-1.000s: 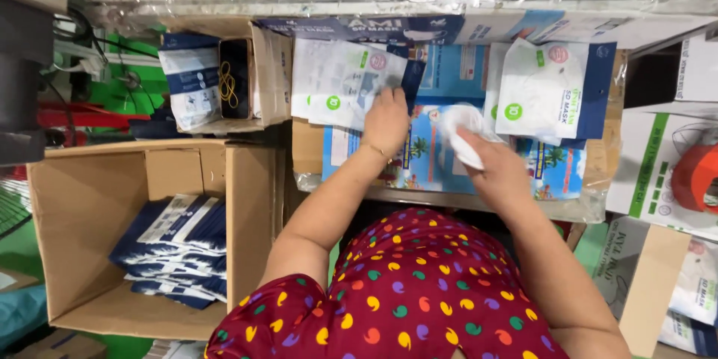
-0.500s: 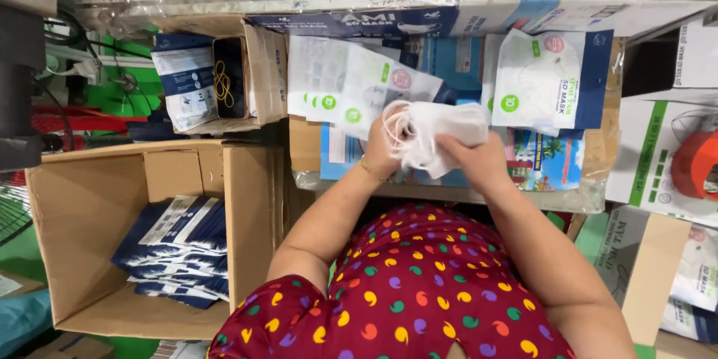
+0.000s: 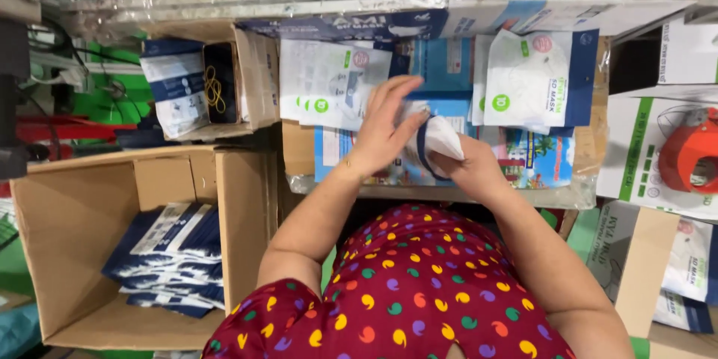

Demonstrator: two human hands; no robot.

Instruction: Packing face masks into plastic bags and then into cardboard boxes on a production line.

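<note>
I count two hands, the left hand (image 3: 385, 131) and the right hand (image 3: 467, 168), with one white mask (image 3: 441, 138) between them. Two stacks of white pouches lie on the table (image 3: 568, 194): the left pouch stack (image 3: 329, 82) and the right pouch stack (image 3: 535, 78). I see one big cardboard box (image 3: 82, 254) holding one pile of blue packets (image 3: 172, 254), and one small open box (image 3: 250, 75). One orange tape dispenser (image 3: 692, 157) sits at the right.

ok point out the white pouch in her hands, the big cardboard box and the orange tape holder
white pouch (image 3: 441, 138), head view, on its bare white corner past the fingers
cardboard box (image 3: 243, 209), head view, on its right wall
orange tape holder (image 3: 684, 157), head view, on its curved orange body
</note>
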